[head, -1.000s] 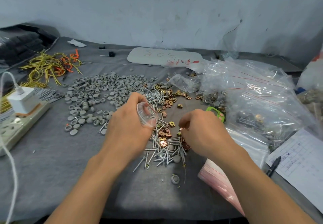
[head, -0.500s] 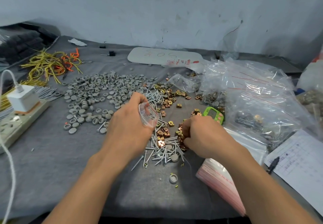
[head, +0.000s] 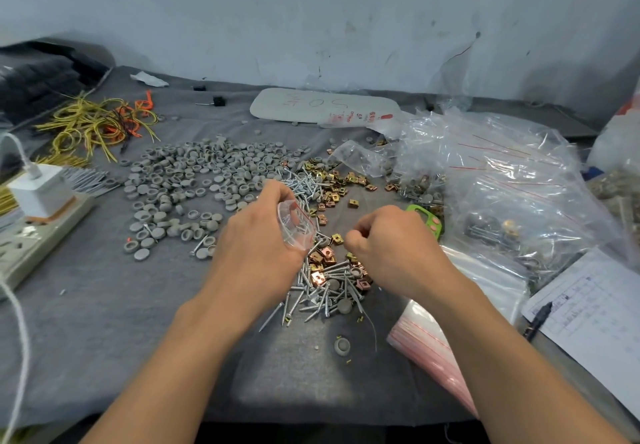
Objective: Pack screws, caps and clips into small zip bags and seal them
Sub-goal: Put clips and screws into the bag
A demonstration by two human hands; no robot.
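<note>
Screws point(head: 311, 296) of silver metal lie heaped at the near centre of the grey cloth-covered table point(head: 104, 312), mixed with copper-coloured square clips point(head: 318, 276) and round grey plastic caps point(head: 344, 306). Over the heap's far left edge, the left hand point(head: 256, 246) grips a small clear zip bag point(head: 296, 224), its mouth open toward the right. The right hand point(head: 391, 249) hovers beside it, fingers curled tight; whether they pinch anything cannot be told.

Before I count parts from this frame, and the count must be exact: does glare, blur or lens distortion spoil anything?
Head view: the screws in the centre are sharp. Head view: white glare streaks the clear bags on the right, hiding much of their contents. Head view: the wide lens bows the far edge of the table and stretches the corners. The light is soft, with faint shadows.
</note>
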